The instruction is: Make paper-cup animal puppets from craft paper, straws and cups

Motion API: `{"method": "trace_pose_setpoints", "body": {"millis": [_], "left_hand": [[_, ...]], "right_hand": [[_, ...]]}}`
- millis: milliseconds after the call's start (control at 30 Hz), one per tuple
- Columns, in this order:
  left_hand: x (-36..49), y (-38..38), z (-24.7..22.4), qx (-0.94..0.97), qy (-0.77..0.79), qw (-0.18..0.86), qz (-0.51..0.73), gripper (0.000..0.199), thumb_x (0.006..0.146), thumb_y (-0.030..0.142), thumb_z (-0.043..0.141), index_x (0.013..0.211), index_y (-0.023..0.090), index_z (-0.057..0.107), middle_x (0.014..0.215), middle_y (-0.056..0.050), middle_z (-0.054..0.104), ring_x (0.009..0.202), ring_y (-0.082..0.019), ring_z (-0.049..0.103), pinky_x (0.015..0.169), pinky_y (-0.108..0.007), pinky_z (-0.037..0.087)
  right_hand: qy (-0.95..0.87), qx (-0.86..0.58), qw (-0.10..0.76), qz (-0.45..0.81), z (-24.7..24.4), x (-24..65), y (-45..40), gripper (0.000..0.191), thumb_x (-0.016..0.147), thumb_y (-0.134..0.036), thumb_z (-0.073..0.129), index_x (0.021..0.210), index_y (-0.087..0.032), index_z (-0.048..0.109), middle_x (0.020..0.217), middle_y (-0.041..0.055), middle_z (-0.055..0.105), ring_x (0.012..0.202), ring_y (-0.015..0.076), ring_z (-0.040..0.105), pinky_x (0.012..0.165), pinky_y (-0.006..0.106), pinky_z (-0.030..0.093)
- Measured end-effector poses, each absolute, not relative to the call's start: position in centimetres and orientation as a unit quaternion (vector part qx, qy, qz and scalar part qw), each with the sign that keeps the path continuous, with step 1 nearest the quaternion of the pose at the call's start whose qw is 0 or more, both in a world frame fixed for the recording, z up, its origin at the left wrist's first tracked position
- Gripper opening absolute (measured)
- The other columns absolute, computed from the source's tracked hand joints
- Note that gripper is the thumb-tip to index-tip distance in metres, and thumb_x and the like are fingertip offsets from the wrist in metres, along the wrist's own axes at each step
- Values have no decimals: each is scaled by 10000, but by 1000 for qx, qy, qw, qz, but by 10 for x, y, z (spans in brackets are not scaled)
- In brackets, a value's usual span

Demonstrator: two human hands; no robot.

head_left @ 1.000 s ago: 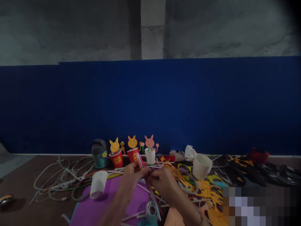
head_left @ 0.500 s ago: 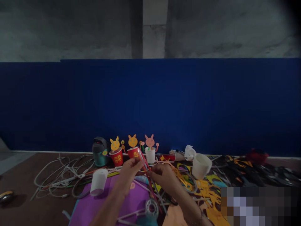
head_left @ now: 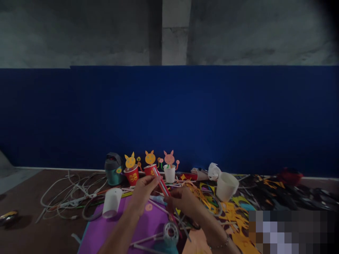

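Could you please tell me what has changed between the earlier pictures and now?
The left hand has moved up and to the left, so its fingers are now apart from the right hand. Both remain on the long red-and-silver bundle, with nothing visibly let go. The white cup on the purple sheet and the three animal figures stayed put.
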State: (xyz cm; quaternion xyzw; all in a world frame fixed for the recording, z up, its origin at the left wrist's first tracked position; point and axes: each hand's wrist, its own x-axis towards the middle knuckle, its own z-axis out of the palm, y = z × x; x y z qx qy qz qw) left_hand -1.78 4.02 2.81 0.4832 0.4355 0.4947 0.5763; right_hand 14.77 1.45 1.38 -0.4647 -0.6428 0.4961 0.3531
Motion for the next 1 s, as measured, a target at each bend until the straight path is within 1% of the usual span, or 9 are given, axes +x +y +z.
{"method": "trace_pose_setpoints", "body": {"millis": [167,333,500,567,633,700,767,900,1000], "left_hand": [[-19,44,25,481,415,582,507,327,626,404,769,800,136,699,683,-30,699,613,-170,644,569,-255,509],[-19,46,19,483,409,580,513,332,634,414,762,796,129,709,703,-39,708,613,-172,649,626,-276,521],[-10,43,15,468,372,618,511,368,670,409,739,926,145,718,821,-62,732,696,-187,663,692,-290,516],[-7,41,16,458,360,632,510,366,649,389,761,917,143,724,833,-67,732,712,-183,662,692,-278,510],[-6,40,18,446,360,641,511,369,622,382,782,902,149,730,816,-64,732,707,-173,657,675,-262,505],[-7,39,20,440,363,645,508,395,610,386,790,925,154,730,820,-64,731,708,-171,654,661,-258,504],[-7,37,22,442,365,644,507,411,621,389,783,955,158,723,845,-65,728,712,-170,655,651,-256,505],[-4,33,23,476,364,634,489,331,651,356,771,899,145,704,793,-40,716,645,-133,635,630,-233,496],[0,30,21,493,358,638,471,293,634,328,787,816,140,655,666,-7,677,555,-103,592,562,-212,464]], "right_hand": [[-644,-472,357,485,9,149,18,311,761,-373,602,614,-133,732,506,16,639,452,113,512,485,211,360],[-642,-471,382,469,3,149,23,235,744,-337,611,675,-137,714,560,0,645,486,109,515,488,202,353],[-662,-465,387,442,2,151,24,239,752,-339,597,655,-138,684,556,-6,620,508,123,527,492,214,362],[-660,-474,386,437,3,151,24,253,759,-355,597,652,-135,666,558,-4,607,512,122,528,489,215,367],[-636,-491,396,444,5,151,24,263,772,-386,589,760,-133,660,598,5,618,525,128,547,483,216,381],[-606,-500,417,458,7,152,24,347,784,-430,578,953,-131,624,667,19,635,550,141,574,477,220,401],[-607,-497,431,446,9,152,24,424,800,-469,560,1057,-133,586,712,27,633,583,147,581,483,221,407],[-630,-468,458,417,12,151,22,411,840,-505,505,997,-146,630,775,36,631,650,144,560,551,228,419],[-598,-423,519,440,17,148,21,378,797,-495,570,909,-141,642,791,35,633,718,162,568,642,248,441]]}}
